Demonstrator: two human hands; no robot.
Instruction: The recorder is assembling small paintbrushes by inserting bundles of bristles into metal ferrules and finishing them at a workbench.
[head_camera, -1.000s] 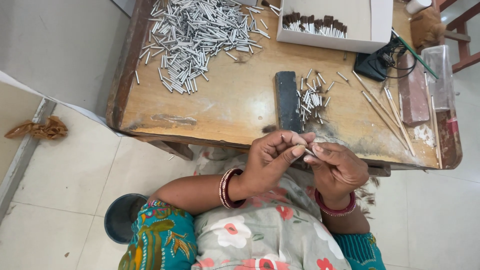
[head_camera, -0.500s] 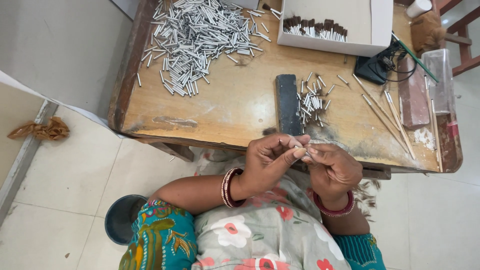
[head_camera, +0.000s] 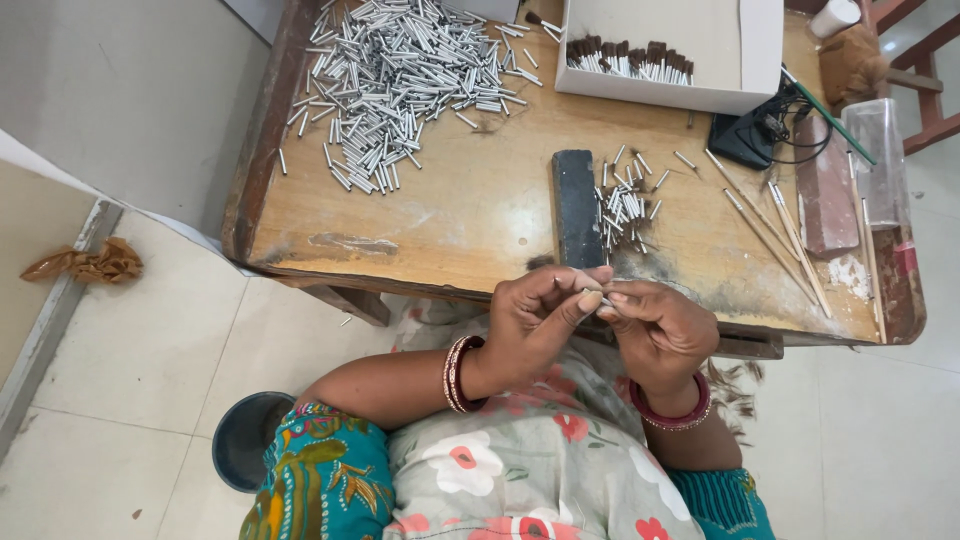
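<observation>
My left hand (head_camera: 535, 325) and my right hand (head_camera: 660, 330) meet over my lap, just below the wooden table's front edge (head_camera: 430, 285). Their fingertips pinch one small silver metal tube (head_camera: 598, 296) between them. A small heap of the same short tubes (head_camera: 625, 205) lies on the table just above my hands, beside a dark rectangular block (head_camera: 578, 208). A big pile of silver tubes (head_camera: 400, 80) covers the table's far left.
A white box (head_camera: 720, 90) at the back holds tubes with brown bristle tips. Thin sticks (head_camera: 775, 235), a brick-like block (head_camera: 825, 185), a clear plastic packet (head_camera: 880, 160) and a black corded device (head_camera: 750, 135) sit at the right. A dark bucket (head_camera: 245, 440) stands on the tiled floor.
My hands have stayed together at the table's edge, with the fingers shifting slightly around the small tube. Nothing on the table has moved.
</observation>
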